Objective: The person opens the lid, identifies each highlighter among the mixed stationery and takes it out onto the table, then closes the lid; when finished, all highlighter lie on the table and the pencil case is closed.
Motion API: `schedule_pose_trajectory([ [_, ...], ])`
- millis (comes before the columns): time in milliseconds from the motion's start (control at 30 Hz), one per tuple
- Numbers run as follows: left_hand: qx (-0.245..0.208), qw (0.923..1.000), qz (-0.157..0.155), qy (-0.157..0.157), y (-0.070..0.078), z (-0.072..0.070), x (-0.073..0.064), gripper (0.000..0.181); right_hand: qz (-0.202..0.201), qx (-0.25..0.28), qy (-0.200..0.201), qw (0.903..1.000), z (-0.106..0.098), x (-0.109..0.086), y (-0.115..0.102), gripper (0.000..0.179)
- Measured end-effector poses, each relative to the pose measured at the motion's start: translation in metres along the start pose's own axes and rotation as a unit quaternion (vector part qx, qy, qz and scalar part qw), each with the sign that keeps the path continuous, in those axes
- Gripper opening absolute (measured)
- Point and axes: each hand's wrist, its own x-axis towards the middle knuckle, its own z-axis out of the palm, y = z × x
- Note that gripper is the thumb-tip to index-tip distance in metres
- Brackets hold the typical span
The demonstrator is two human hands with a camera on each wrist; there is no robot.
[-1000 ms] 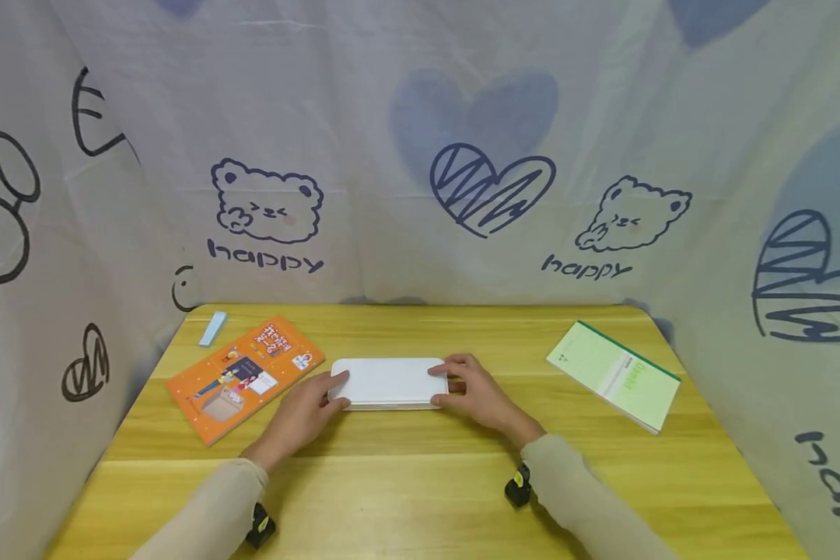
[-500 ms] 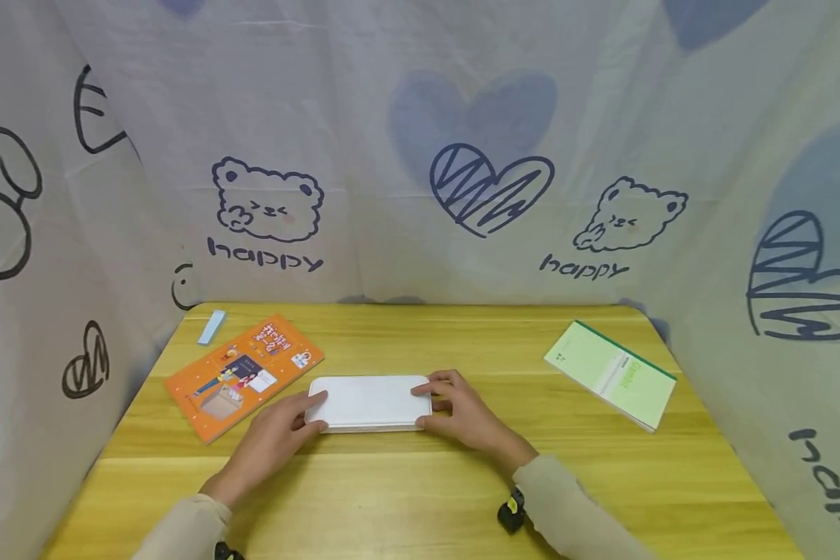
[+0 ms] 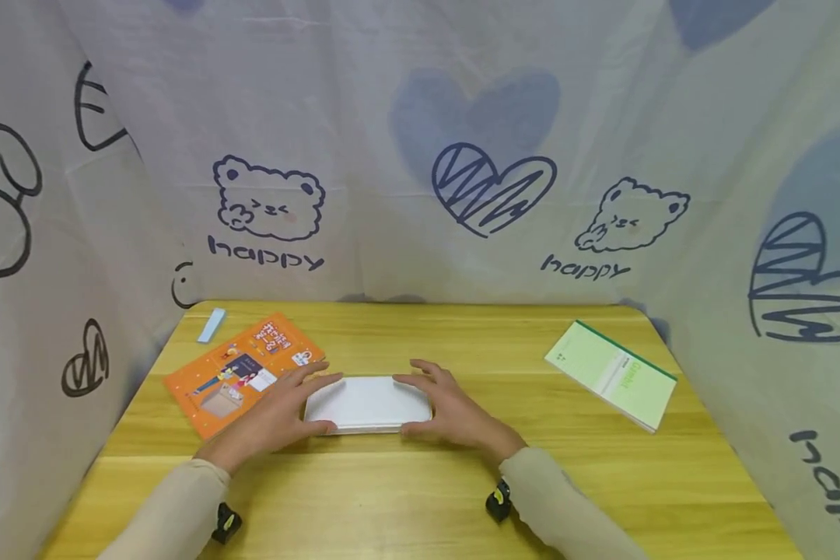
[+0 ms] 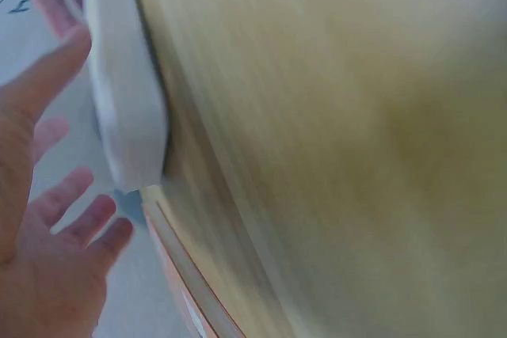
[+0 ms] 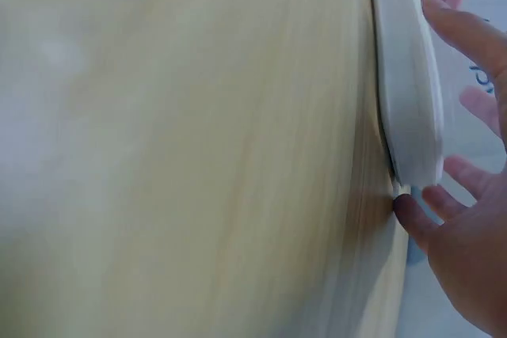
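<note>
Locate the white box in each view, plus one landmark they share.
Head: white box below and slightly left of centre, between left hand and right hand.
Left wrist: white box upper left, cut by top edge.
Right wrist: white box upper right, cut by top edge.
Shared landmark: wood-grain table.

A yellowish wood-grain table (image 3: 364,498) bears an orange book (image 3: 241,372), green notepad (image 3: 612,375), white box (image 3: 369,403) and small strip (image 3: 211,325) (light blue, it seems).

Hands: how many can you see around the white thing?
2. The left hand is at the left end of the white case, and the right hand is at its right end.
</note>
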Motion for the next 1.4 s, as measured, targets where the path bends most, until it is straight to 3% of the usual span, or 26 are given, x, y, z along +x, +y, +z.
schedule_pose_trajectory([
  [133, 0.006, 0.9976, 0.042, -0.054, -0.006, 0.008, 0.007, 0.082, -0.022, -0.062, -0.044, 0.9969, 0.004, 0.008, -0.004, 0.086],
  [333, 0.018, 0.9961, 0.067, -0.055, -0.012, 0.010, 0.003, 0.079, -0.025, -0.111, -0.057, 0.9919, 0.008, 0.010, -0.010, 0.080],
  [600, 0.014, 0.9955, 0.060, -0.073, -0.013, 0.006, -0.001, 0.073, -0.033, -0.130, -0.056, 0.9894, 0.006, 0.006, -0.009, 0.079],
  [900, -0.010, 0.9927, 0.043, -0.112, -0.018, -0.006, 0.007, 0.070, -0.049, -0.138, -0.060, 0.9874, 0.007, 0.002, -0.012, 0.081],
  [1067, -0.043, 0.9904, 0.023, -0.129, -0.018, -0.012, 0.009, 0.070, -0.038, -0.105, -0.060, 0.9919, 0.005, 0.002, -0.010, 0.086],
  [1233, -0.111, 0.9847, -0.012, -0.134, -0.022, -0.011, 0.005, 0.071, -0.010, -0.018, -0.044, 0.9988, 0.000, 0.000, -0.002, 0.084],
  [1400, -0.158, 0.9817, -0.035, -0.100, -0.027, -0.011, 0.001, 0.070, 0.004, 0.071, 0.002, 0.9974, -0.007, -0.007, 0.007, 0.068],
])
